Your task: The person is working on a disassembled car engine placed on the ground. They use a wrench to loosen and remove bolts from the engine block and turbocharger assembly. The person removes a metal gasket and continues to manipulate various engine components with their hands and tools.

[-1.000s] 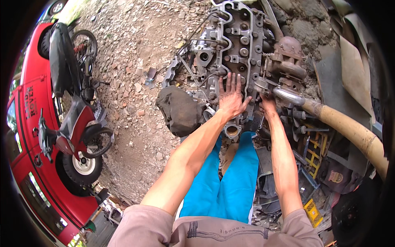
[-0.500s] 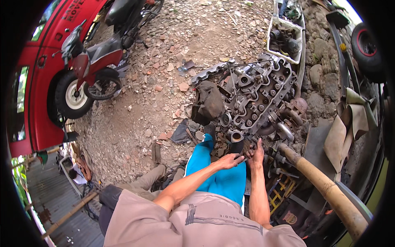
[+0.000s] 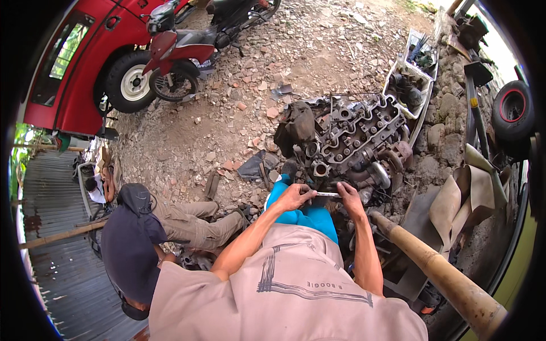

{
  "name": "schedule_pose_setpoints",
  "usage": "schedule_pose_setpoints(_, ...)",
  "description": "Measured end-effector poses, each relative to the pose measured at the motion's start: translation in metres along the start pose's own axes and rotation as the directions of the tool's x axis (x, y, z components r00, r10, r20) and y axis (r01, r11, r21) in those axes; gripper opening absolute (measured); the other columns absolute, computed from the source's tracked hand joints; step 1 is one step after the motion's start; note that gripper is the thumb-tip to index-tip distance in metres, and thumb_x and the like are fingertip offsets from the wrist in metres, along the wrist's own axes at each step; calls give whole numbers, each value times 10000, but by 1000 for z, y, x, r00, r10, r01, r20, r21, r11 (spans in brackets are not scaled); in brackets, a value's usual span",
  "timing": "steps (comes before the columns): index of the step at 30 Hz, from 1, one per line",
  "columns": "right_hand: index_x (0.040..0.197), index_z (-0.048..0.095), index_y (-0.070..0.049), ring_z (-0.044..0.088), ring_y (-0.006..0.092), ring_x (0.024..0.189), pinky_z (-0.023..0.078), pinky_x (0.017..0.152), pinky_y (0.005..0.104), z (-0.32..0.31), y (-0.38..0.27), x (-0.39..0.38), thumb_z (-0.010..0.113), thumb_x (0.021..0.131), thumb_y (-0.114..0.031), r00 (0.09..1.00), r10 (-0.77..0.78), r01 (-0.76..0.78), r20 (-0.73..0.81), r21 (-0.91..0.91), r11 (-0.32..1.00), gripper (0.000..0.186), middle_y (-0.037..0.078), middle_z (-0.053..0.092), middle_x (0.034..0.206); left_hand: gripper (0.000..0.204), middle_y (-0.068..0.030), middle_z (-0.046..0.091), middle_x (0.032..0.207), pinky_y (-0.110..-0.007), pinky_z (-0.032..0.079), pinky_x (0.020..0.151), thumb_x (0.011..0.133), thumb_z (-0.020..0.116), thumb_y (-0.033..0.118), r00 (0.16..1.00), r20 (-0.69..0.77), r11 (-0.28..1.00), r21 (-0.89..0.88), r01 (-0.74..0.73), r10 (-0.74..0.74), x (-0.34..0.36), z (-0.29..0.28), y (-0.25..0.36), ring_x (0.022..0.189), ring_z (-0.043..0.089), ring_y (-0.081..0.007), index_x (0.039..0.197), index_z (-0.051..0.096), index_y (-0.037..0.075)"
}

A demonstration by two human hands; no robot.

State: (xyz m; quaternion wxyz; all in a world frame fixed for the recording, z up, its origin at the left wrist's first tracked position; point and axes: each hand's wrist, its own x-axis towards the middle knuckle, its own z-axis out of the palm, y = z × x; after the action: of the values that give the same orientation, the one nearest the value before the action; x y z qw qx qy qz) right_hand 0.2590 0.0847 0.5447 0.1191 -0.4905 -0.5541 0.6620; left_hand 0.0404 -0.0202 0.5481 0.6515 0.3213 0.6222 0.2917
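Note:
My left hand and my right hand are both closed, above my blue-clad knees. Between them they hold a thin, flat bar with a pale edge, one end in each hand. It lies level, seen nearly edge-on; its exact kind is not clear. Just beyond my hands lies a greasy engine, its valve gear exposed on top. A round metal pipe opening faces up at its near end. A dark, crumpled cloth drapes over its left side.
A person in a dark shirt and cap sits close at my left. A thick bamboo pole slants along my right. White bins of parts stand beyond the engine. A motorbike and a red vehicle stand far left, on rubble.
My hands have moved apart, and the thin bar now shows between them. The view has swung left, bringing the person in the dark shirt more fully into sight.

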Motion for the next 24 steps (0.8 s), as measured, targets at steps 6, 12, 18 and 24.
schedule_pose_setpoints(6,993,683,18,556,127,724,462,671,303,1,-25,-45,651,960,-327,953,-3,103,304,-315,944,347,52,641,793,405,-74,718,760,-289,501,627,907,715,396,977,-202,998,41,-56,63,-41,22,-6,668,645,-118,893,699,-8)
schedule_pose_setpoints(12,1092,674,34,672,299,842,508,759,393,30,-42,-58,700,903,-343,896,-143,337,420,-433,836,422,225,694,974,512,-124,691,666,-388,498,613,841,719,529,922,-369,968,250,-24,119,-62,30,-13,621,662,-232,839,734,17)
schedule_pose_setpoints(18,1077,684,24,725,295,871,537,772,388,43,-64,-52,684,913,-265,892,-91,318,443,-471,823,332,187,730,919,543,-70,685,653,-353,500,619,854,682,576,914,-401,900,417,123,61,-71,15,1,622,659,-183,767,722,41)
schedule_pose_setpoints(24,1044,676,24,601,237,706,477,667,395,49,-64,-42,697,905,-335,936,-81,236,342,-441,866,386,189,678,836,518,-81,574,571,-399,394,539,863,705,525,941,-327,948,317,19,90,-61,-10,19,535,497,-176,741,694,22)
